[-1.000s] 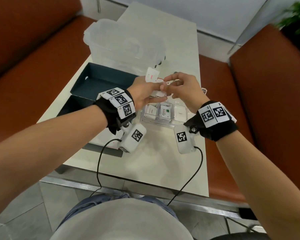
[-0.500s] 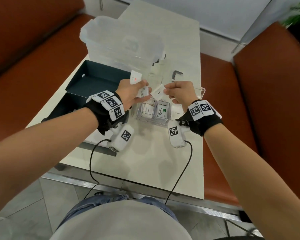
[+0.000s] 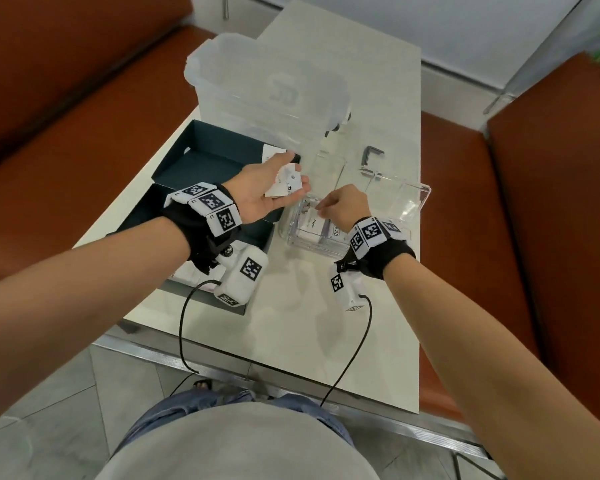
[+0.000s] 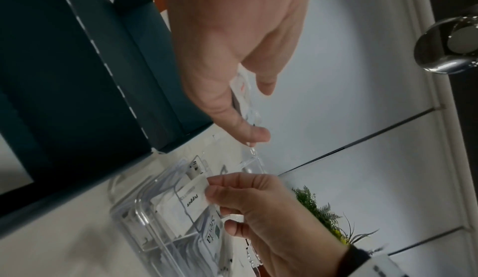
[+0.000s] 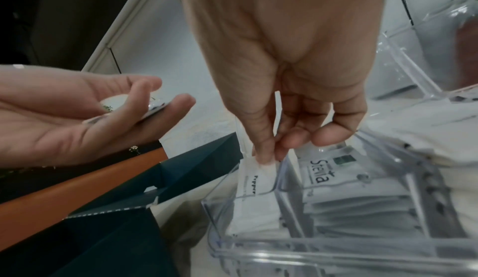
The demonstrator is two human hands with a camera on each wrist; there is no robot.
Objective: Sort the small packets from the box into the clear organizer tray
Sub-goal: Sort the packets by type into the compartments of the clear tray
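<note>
Pepper packet (image 5: pixel 254 176) is now going down into the left compartment of the clear organizer tray (image 3: pixel 417 206), pinched at its top edge between the thumb and the fingertips of our right hand (image 3: pixel 344 206). Half a second ago this hand held the packet up in the air above the tray, just beside the left hand; now the two hands are apart and the right one has come down to the tray rim. For the task we judge that this packet is nearly sorted, and only the release is not yet done.

Our left hand (image 3: pixel 269 192) lies palm up with relaxed, nearly straight fingers, near the tray and over the edge of the dark box (image 3: pixel 201 157). It carries some loose white packets (image 3: pixel 280 186) on the palm and does not grip them. These are the supply for the next picks. One packet lies near the fingertips, so it could slide off if the palm tilts.

In the next compartment stands a row of Stevia packets (image 5: pixel 322 174), so the kinds are kept separate. The tray stands on the worktop (image 3: pixel 291 306), just right of the box.
</note>
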